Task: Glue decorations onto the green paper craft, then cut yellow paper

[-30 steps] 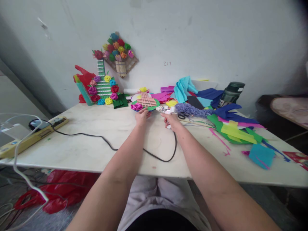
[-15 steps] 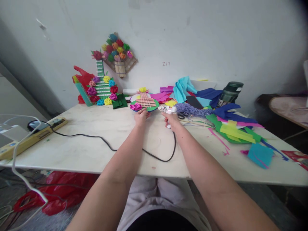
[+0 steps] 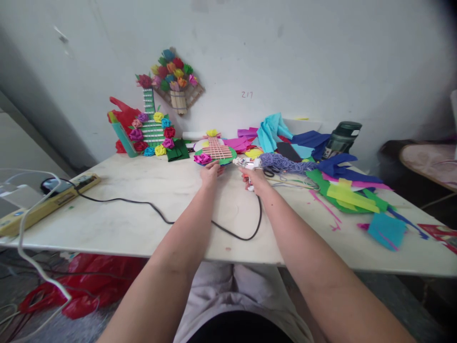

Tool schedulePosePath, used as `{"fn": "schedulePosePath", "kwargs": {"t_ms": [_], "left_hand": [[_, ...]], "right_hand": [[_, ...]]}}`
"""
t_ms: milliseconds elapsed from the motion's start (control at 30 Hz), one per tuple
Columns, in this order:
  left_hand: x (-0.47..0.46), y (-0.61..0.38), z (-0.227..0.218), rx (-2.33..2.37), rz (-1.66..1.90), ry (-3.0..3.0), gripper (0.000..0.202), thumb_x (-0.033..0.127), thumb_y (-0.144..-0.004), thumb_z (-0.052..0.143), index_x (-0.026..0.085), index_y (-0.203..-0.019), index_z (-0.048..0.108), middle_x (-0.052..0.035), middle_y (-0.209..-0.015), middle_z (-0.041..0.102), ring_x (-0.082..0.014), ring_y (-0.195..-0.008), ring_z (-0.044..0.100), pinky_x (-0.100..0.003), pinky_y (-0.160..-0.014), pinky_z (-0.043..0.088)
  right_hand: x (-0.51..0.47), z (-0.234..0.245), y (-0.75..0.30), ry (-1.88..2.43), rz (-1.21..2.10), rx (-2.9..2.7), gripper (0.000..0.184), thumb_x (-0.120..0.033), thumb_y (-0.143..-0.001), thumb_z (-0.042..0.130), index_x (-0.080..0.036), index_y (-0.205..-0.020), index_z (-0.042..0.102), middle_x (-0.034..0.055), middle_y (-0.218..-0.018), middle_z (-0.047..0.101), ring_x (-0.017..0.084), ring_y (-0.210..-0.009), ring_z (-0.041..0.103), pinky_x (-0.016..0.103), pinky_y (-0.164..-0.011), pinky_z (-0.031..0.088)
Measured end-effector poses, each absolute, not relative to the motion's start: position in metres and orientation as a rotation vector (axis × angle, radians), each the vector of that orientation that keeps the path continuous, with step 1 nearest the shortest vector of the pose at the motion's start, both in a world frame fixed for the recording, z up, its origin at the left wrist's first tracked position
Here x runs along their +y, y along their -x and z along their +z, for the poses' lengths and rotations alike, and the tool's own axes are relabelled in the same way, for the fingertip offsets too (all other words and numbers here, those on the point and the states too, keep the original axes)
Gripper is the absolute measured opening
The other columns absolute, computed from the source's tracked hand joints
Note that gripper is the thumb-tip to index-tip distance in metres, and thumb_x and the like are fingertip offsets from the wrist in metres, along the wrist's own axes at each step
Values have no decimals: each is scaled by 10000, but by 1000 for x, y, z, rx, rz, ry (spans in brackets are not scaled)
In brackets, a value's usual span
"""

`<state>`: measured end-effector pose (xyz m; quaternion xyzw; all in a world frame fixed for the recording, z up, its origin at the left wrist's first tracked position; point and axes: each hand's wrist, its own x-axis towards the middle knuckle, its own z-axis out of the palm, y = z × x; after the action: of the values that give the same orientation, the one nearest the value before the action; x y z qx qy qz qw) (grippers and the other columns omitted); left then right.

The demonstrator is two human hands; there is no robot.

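Note:
My right hand (image 3: 254,180) is wrapped round a white hot glue gun (image 3: 252,163), whose nozzle points left at the edge of a paper guitar craft (image 3: 217,151). The guitar has a green rounded body, rows of pinkish sticks and a yellow flower at its far end. A magenta paper flower (image 3: 203,158) sits on its near left edge. My left hand (image 3: 212,171) grips the guitar's near rim, fingers partly hidden. Whether the nozzle touches the rim I cannot tell. A black cord (image 3: 235,234) runs from the gun.
The cord crosses the table to a yellow power strip (image 3: 53,202) at left. Behind stand a flower-trimmed craft (image 3: 153,124) and a teal glue bottle (image 3: 124,138). Purple yarn (image 3: 285,163), scissors (image 3: 270,172), coloured paper (image 3: 352,193) and a dark green bottle (image 3: 342,139) lie or stand to the right.
The glue gun's nozzle has shifted very slightly left, closer to the guitar's edge. The guitar and my left hand have barely moved.

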<state>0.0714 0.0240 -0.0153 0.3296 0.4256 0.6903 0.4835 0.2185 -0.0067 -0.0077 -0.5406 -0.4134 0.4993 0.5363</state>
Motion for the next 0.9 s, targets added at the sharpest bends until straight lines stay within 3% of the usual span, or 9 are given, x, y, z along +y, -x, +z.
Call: {"fn": "schedulePosePath", "kwargs": {"t_ms": [133, 433, 800, 900], "left_hand": [[26, -71, -18, 1009, 1676, -818, 206, 61, -664, 534, 137, -815, 651, -34, -594, 639, -187, -626, 665, -356, -745, 532], [26, -72, -19, 1067, 1610, -901, 509, 41, -670, 529, 160, -1162, 579, -39, -642, 636, -199, -637, 666, -348, -710, 527], [20, -68, -14, 1546, 1219, -1331, 508, 206, -721, 567, 225, -1228, 556, -2, -558, 613, -168, -520, 614, -270, -541, 494], [11, -67, -3, 1633, 1203, -1462, 430, 250, -724, 564, 203, -1147, 620, -10, -518, 605, -175, -515, 604, -272, -561, 477]], "right_hand": [[-9, -6, -218, 1269, 1250, -1039, 149, -251, -695, 652, -153, -727, 544, -55, -451, 503, 58, -304, 383, 175, -270, 316], [-15, -1, -220, 1266, 1271, -1070, 185, -267, -731, 626, -139, -636, 531, -50, -412, 494, 55, -259, 338, 201, -261, 332], [-13, -2, -222, 1178, 1240, -967, 172, -238, -725, 624, -145, -621, 522, -54, -400, 489, 54, -247, 335, 197, -252, 321], [-13, -2, -222, 1188, 1246, -962, 196, -254, -730, 624, -145, -605, 519, -51, -389, 480, 57, -252, 343, 197, -256, 325]]}}
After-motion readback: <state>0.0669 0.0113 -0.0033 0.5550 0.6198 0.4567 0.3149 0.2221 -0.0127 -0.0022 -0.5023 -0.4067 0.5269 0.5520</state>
